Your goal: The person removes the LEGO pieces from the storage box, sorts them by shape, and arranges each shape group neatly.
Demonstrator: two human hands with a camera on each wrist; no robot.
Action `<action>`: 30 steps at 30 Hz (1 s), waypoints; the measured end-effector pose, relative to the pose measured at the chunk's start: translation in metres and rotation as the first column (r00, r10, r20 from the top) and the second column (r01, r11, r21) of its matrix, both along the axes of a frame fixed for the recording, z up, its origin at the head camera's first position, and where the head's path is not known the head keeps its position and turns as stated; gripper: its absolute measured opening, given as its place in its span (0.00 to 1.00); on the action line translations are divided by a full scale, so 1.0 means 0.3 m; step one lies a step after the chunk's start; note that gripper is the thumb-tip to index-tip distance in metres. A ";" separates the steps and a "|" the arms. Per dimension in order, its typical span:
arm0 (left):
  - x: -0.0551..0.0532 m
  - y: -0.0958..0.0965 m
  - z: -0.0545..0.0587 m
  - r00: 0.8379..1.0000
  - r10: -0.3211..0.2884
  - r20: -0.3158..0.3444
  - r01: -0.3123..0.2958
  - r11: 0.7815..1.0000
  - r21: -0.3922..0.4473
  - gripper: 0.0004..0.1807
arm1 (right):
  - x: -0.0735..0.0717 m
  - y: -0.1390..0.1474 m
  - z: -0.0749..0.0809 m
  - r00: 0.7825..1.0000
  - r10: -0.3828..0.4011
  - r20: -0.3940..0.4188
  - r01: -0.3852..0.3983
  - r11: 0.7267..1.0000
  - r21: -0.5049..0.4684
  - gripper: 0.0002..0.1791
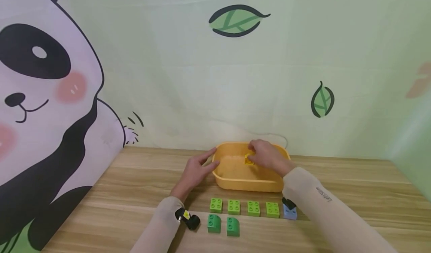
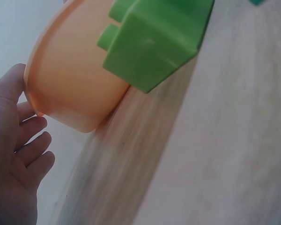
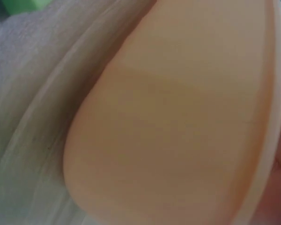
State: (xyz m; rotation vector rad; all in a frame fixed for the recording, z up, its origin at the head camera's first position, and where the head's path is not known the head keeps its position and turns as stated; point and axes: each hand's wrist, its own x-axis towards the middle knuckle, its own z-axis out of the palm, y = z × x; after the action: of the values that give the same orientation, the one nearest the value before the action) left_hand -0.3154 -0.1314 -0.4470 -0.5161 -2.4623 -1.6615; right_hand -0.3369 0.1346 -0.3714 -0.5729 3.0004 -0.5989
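Note:
A yellow-orange plastic basin point(image 1: 249, 185) stands on the table in the head view. My left hand point(image 1: 195, 170) rests against its left rim, thumb and forefinger spread along the edge. In the left wrist view the other fingers of that hand point(image 2: 14, 145) hang loose beside the basin wall point(image 2: 75, 79). Inside the basin, the right hand point(image 1: 267, 155) pinches a small yellow building block point(image 1: 248, 160), partly covered by the fingers. The right wrist view is mostly filled by the basin's outer wall point(image 3: 168, 131), with only part of the hand point(image 3: 276, 173) behind the rim.
Several light green blocks point(image 1: 234, 207) line up in front of the basin. At the row's right end, a blue block point(image 1: 291, 213) is partly hidden by the right wrist camera. Two darker green curved blocks point(image 1: 214, 223) lie nearer me. A printed cloth point(image 1: 188, 77) hangs behind the table.

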 end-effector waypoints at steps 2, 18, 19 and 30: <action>0.001 0.000 0.001 1.000 -0.001 0.003 0.001 1.000 -0.003 0.29 | -0.002 0.003 -0.006 1.000 0.013 -0.007 -0.013 1.000 0.009 0.21; -0.002 -0.003 -0.002 1.000 -0.005 0.004 0.005 1.000 -0.001 0.29 | -0.015 0.008 -0.031 0.998 0.060 0.005 -0.060 0.998 -0.001 0.09; -0.001 -0.003 -0.002 1.000 -0.005 0.004 0.005 1.000 0.003 0.29 | -0.016 0.006 -0.032 0.998 0.060 0.007 -0.060 0.998 -0.003 0.09; 0.003 0.000 0.001 1.000 -0.002 0.005 0.002 1.000 0.000 0.29 | -0.008 -0.002 -0.033 0.998 0.055 0.036 -0.055 0.998 -0.020 0.11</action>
State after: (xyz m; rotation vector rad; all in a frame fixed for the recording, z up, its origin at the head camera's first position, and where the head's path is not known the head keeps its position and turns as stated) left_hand -0.3146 -0.1313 -0.4467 -0.5158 -2.4661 -1.6658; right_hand -0.3393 0.1341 -0.3815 -0.6359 2.9373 -0.6272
